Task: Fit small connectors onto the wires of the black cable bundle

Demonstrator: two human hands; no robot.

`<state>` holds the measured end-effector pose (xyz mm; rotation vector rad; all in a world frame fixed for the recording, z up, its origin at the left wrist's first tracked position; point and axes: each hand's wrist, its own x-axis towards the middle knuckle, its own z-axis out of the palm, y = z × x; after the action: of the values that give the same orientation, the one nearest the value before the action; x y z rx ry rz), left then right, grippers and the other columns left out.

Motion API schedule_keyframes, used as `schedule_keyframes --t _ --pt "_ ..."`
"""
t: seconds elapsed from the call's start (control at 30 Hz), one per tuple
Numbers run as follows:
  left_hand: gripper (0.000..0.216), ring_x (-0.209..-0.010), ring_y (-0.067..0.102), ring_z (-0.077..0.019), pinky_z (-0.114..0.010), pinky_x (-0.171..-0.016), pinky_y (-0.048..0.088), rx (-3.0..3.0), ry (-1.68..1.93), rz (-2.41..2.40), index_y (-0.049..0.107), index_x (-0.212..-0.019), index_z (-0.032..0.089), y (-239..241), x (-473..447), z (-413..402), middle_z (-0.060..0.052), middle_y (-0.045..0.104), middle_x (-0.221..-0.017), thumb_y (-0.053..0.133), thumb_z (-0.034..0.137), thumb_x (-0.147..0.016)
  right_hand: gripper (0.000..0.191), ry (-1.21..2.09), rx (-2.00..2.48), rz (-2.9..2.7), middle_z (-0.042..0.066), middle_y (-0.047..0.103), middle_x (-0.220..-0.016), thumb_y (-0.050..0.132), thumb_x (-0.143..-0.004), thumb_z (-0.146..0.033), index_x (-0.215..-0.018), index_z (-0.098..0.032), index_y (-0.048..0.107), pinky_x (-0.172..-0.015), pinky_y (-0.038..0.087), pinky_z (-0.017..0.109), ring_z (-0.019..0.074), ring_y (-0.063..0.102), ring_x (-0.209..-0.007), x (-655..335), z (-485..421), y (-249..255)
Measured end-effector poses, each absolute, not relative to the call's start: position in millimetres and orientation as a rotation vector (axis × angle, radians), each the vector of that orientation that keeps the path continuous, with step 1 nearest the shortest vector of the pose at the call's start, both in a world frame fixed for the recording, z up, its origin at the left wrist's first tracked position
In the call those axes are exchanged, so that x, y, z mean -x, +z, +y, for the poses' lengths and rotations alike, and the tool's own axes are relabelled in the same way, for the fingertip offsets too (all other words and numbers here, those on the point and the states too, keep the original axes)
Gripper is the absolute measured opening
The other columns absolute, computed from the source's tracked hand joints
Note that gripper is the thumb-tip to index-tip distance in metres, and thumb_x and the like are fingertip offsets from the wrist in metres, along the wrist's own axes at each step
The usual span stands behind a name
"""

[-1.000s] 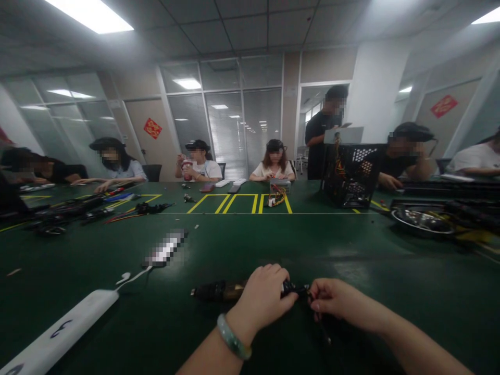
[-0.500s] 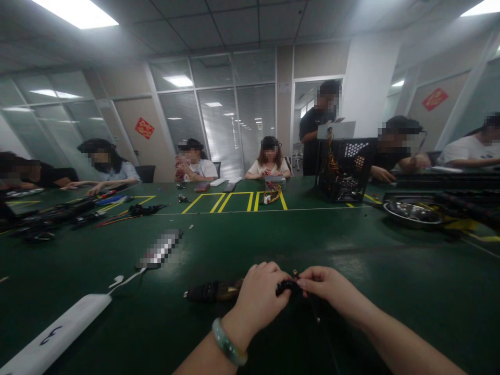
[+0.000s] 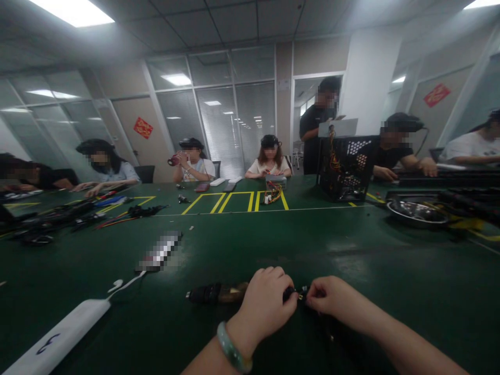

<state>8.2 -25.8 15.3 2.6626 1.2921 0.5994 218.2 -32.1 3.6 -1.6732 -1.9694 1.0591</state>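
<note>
Two bare hands meet low in the view, just above the near edge of a dark green table mat (image 3: 394, 250). The left hand (image 3: 265, 307) is clenched, its fingers (image 3: 267, 278) curled over a long, round cable bundle (image 3: 219, 293), matte black at the far end and glossy brown in the middle, lying roughly level across the mat. The right hand (image 3: 332, 297) pinches a small black plug (image 3: 295, 295) with a tiny brassy glint at the bundle's end, and thin dark wires (image 3: 322, 317) hang beneath it. A smooth pale-green stone bangle (image 3: 233, 348) circles the left wrist. Left of the hands lies a long white plastic power strip (image 3: 58, 338) marked with a dark numeral, its thin white cord running toward a pixelated flat object (image 3: 160, 252). Farther off stand a black mesh computer case (image 3: 346, 167) holding coloured wires and a shiny round metal bowl (image 3: 416, 212). Straight yellow tape lines (image 3: 234, 203) mark the mat, and seated people (image 3: 269, 164) line the far side.
</note>
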Motion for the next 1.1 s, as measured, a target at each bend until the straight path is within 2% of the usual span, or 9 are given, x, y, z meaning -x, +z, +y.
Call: schedule_keyframes --t 0.23,0.4,0.53,0.73,0.8,0.87,0.93,1.1 --pt "0.021 -0.085 0.055 -0.0190 -0.034 -0.077 0.038 -2.626 0.621 1.323 0.064 -0.083 0.022 16.6 -9.5 -22.7 0.000 0.062 -0.086 0.052 0.036 -0.093 0.016 1.103 1.716 -1.911 0.002 0.068 -0.068 0.058 -0.080 -0.029 -0.078 -0.016 0.068 -0.053 0.037 0.021 0.0147 0.059 -0.062 -214.4 -31.4 6.6" --pt "0.028 -0.088 0.056 -0.0194 -0.035 -0.077 0.039 -2.642 0.553 1.336 0.065 -0.087 0.022 20.0 -9.3 -23.1 -0.002 0.062 -0.089 0.045 0.038 -0.096 0.022 1.063 1.657 -1.797 0.001 0.063 -0.069 0.055 -0.085 -0.036 -0.079 -0.017 0.064 -0.056 0.039 0.022 0.0149 0.056 -0.064 -210.5 -28.7 10.4" --pt "0.022 -0.091 0.056 -0.0201 -0.035 -0.080 0.040 -2.667 0.514 1.288 0.065 -0.090 0.022 22.4 -7.6 -23.6 -0.002 0.062 -0.092 0.051 0.038 -0.094 0.023 0.943 1.571 -1.780 0.000 0.062 -0.073 0.052 -0.088 -0.037 -0.081 -0.018 0.061 -0.060 0.040 0.022 0.0149 0.056 -0.068 -212.2 -24.4 11.2" --pt "0.020 -0.098 0.057 -0.0208 -0.035 -0.085 0.042 -2.700 0.451 1.144 0.064 -0.103 0.026 30.0 2.9 -29.0 -0.001 0.062 -0.102 0.057 0.039 -0.089 0.019 1.079 1.569 -1.988 0.001 0.063 -0.071 0.056 -0.086 -0.034 -0.083 -0.017 0.064 -0.058 0.039 0.022 0.0147 0.057 -0.066 -222.7 -23.3 7.1" --pt "0.026 -0.106 0.055 -0.0217 -0.038 -0.093 0.040 -2.696 0.460 1.113 0.062 -0.113 0.029 32.9 10.3 -29.4 -0.001 0.061 -0.113 0.057 0.039 -0.089 0.017 1.087 1.568 -2.022 0.001 0.064 -0.071 0.055 -0.086 -0.032 -0.083 -0.017 0.064 -0.057 0.038 0.022 0.0149 0.057 -0.066 -224.9 -23.8 7.6" --pt "0.044 -0.115 0.051 -0.0243 -0.040 -0.099 0.037 -2.667 0.466 1.164 0.054 -0.127 0.031 35.4 19.3 -27.5 -0.002 0.057 -0.125 0.060 0.041 -0.085 0.017 1.112 1.566 -2.028 0.001 0.063 -0.070 0.055 -0.086 -0.032 -0.084 -0.017 0.064 -0.058 0.038 0.022 0.0150 0.056 -0.066 -225.9 -24.2 9.1" --pt "0.058 -0.114 0.052 -0.0261 -0.042 -0.099 0.038 -2.612 0.414 1.250 0.048 -0.135 0.027 37.6 28.5 -24.0 -0.005 0.059 -0.122 0.063 0.044 -0.082 0.017 1.134 1.560 -2.024 0.001 0.063 -0.071 0.055 -0.086 -0.032 -0.085 -0.017 0.064 -0.058 0.038 0.022 0.0150 0.056 -0.066 -225.9 -24.7 11.1" --pt "0.043 -0.101 0.057 -0.0223 -0.035 -0.090 0.043 -2.502 0.398 1.303 0.059 -0.114 0.028 38.3 36.0 -18.2 -0.001 0.060 -0.110 0.072 0.043 -0.077 0.018 1.162 1.557 -1.995 0.000 0.063 -0.073 0.056 -0.086 -0.034 -0.086 -0.018 0.063 -0.058 0.039 0.022 0.0148 0.055 -0.066 -224.2 -28.2 16.0"
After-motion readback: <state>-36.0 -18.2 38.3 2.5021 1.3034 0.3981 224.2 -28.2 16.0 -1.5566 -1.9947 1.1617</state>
